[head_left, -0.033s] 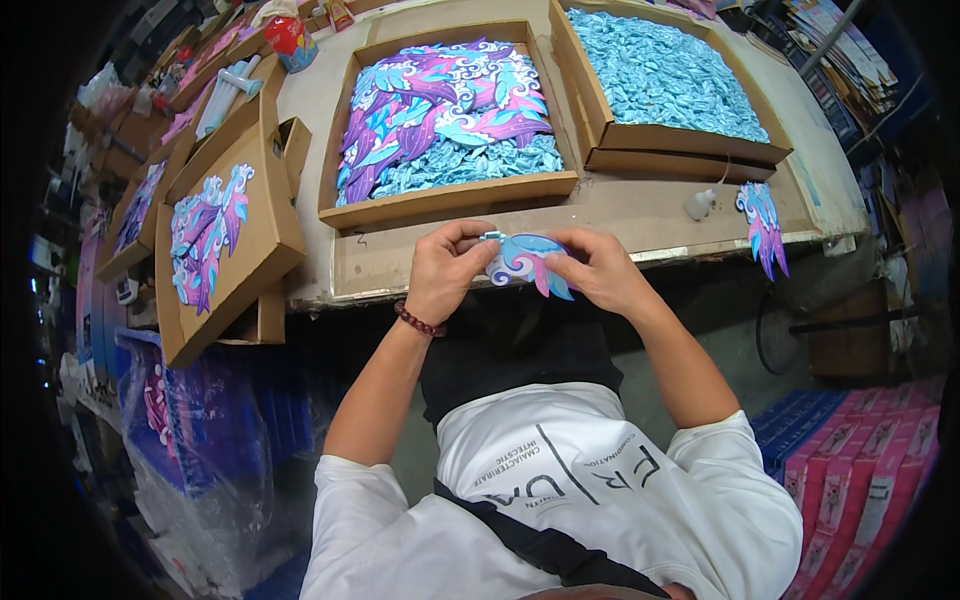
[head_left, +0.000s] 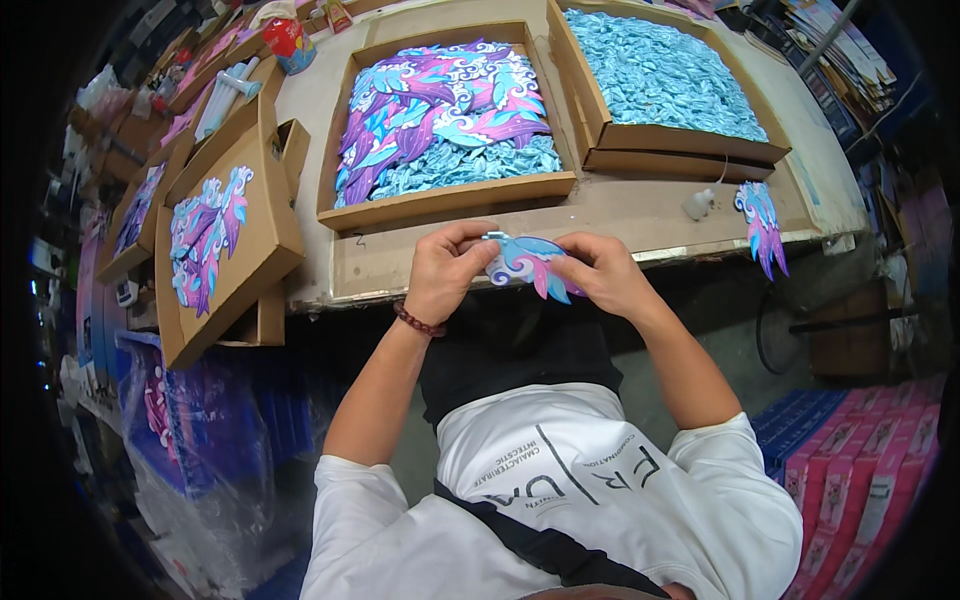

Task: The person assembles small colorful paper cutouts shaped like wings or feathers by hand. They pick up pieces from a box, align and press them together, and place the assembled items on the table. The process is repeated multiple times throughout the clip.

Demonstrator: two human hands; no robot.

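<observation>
Head view: both hands meet at frame centre, just off the near edge of the tabletop [head_left: 640, 215]. Left hand [head_left: 447, 270] and right hand [head_left: 600, 275] each pinch one end of a flat cutout [head_left: 528, 262], wing-shaped, in blue, pink and purple; left grip clenched on its 9 o'clock end, right grip clenched on the 3 o'clock end, fingertips on the faces, thumbs mostly hidden beneath. Cutout hangs in air between the hands, not touching the tabletop. Judgement: thin sheet stock, very light, fairly stiff in plane but easily creased; the pointed feather tips look the weakest part, so hold is best taken on the broad body near the edges, as now, with light pressure. Surface may be glossy, so somewhat slippery; cannot confirm. At 12 o'clock from the hands, a tray [head_left: 450, 205] holding more such cutouts over small blue pieces. At 1 o'clock, a second tray [head_left: 680, 140] filled with blue pieces only. At 3 o'clock, one cutout [head_left: 762, 228] hangs off the tabletop edge. At 9 o'clock, a tilted box [head_left: 255, 240] carries another cutout.
</observation>
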